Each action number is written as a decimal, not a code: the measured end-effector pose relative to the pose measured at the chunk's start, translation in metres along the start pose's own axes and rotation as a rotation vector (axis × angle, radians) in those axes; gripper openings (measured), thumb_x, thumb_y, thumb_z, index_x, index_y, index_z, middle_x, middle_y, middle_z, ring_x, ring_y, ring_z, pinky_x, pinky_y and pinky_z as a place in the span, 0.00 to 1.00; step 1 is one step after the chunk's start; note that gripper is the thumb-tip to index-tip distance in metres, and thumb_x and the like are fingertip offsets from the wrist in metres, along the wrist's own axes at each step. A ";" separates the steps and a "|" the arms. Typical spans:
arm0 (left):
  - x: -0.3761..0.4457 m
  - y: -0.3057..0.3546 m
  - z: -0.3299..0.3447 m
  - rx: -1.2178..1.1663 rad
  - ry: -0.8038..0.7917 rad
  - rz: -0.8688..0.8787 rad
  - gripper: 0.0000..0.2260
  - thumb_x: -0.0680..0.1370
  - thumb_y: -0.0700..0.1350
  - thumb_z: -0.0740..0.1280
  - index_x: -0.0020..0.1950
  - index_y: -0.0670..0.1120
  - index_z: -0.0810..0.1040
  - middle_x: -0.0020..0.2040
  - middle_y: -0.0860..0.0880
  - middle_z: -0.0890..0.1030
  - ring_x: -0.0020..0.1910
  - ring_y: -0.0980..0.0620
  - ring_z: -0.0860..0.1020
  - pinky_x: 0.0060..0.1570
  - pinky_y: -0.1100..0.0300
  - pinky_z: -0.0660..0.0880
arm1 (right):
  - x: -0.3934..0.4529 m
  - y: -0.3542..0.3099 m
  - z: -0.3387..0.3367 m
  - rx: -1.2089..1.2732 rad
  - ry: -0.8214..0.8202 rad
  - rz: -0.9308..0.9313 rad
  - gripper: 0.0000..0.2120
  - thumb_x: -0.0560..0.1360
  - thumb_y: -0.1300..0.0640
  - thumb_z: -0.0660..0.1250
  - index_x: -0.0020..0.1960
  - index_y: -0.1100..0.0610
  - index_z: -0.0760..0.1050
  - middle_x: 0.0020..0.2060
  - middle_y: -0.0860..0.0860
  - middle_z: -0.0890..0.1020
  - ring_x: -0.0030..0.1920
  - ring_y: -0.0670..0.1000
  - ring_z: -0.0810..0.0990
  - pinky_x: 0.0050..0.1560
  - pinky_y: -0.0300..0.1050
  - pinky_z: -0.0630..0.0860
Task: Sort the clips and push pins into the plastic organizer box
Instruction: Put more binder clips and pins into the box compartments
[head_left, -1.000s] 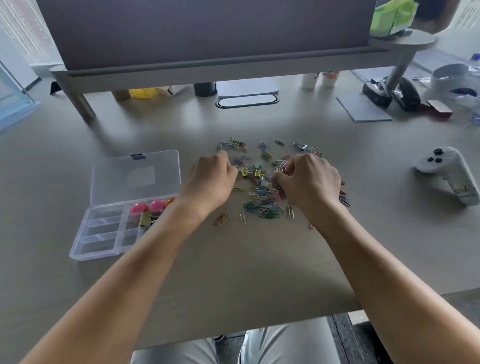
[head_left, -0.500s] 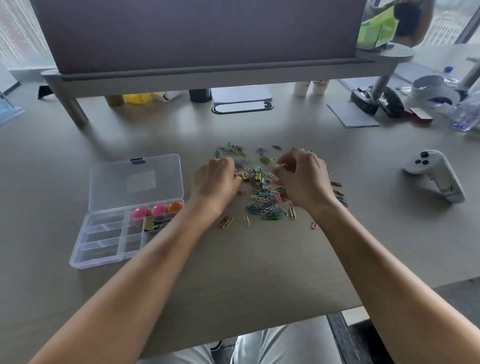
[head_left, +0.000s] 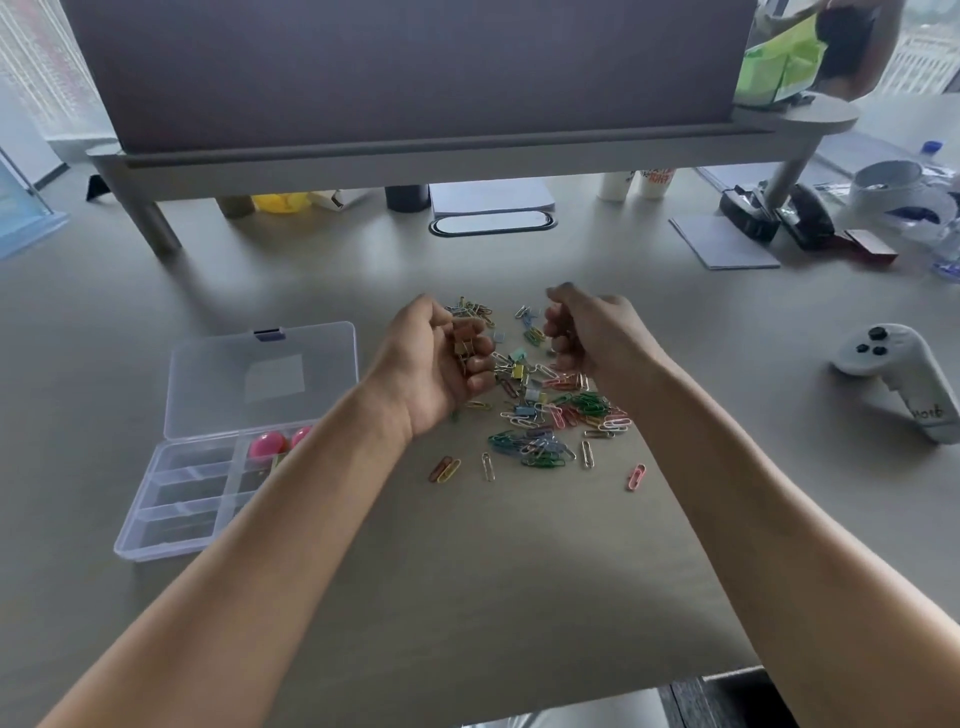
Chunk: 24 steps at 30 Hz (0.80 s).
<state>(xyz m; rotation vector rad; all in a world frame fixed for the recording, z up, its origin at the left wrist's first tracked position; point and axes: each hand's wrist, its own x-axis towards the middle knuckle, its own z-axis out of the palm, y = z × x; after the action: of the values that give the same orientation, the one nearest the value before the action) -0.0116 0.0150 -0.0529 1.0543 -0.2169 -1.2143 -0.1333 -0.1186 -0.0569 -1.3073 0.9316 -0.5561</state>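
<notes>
Clips between left hand and right hand

Organizer box right compartments hidden behind left forearm, right hand contents hidden by curled fingers

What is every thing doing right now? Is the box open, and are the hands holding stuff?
Organizer box: open, lid laid flat behind it, most compartments empty.
Pink push pins: inside a back compartment of the box.
Paper clips: loose, scattered in a pile on the desk.
Left hand: palm up, fingers curled round small gold clips.
Right hand: lifted over the pile, fingers curled; what it holds cannot be seen.
Game controller: lying on the desk, untouched.
</notes>
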 end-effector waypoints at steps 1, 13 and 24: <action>0.001 0.000 0.001 -0.016 0.001 -0.001 0.12 0.78 0.43 0.52 0.39 0.42 0.72 0.31 0.46 0.70 0.27 0.51 0.63 0.26 0.65 0.62 | 0.003 0.001 0.000 -0.112 0.000 -0.058 0.13 0.80 0.53 0.69 0.39 0.57 0.79 0.30 0.50 0.77 0.26 0.47 0.70 0.26 0.40 0.67; 0.019 -0.011 -0.019 0.999 0.282 0.505 0.12 0.83 0.37 0.59 0.49 0.44 0.82 0.31 0.50 0.77 0.26 0.56 0.71 0.26 0.63 0.65 | 0.008 0.020 0.002 -1.069 0.034 -0.578 0.11 0.83 0.54 0.62 0.57 0.53 0.83 0.45 0.51 0.86 0.41 0.51 0.83 0.41 0.43 0.77; 0.006 -0.022 -0.018 1.624 0.318 0.698 0.14 0.74 0.51 0.75 0.59 0.52 0.83 0.53 0.46 0.85 0.52 0.45 0.82 0.49 0.53 0.79 | 0.004 0.025 0.009 -1.099 0.143 -0.471 0.09 0.70 0.42 0.76 0.45 0.47 0.85 0.36 0.46 0.83 0.41 0.51 0.82 0.37 0.42 0.68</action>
<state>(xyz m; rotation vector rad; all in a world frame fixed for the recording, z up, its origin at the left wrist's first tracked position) -0.0124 0.0203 -0.0818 2.2224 -1.3233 0.0129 -0.1275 -0.1116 -0.0823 -2.5441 1.0916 -0.4981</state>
